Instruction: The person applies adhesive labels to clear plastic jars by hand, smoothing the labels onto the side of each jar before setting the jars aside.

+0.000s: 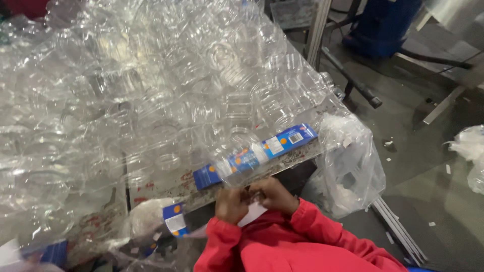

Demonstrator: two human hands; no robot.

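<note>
1. Clear plastic bottle [237,163]: transparent and ribbed, it lies on its side at the near edge of the bench [166,189], its lower end touching the fingers of both hands. It sits at the foot of a large heap of similar clear bottles.
2. Blue label strip [254,153]: a long blue band with orange dots and a white panel, stretched flat along the bench edge, running up to the right, partly under the bottle.
3. White paper piece [252,214]: small and plain, pinched between the two hands, just below the bottle.
</note>
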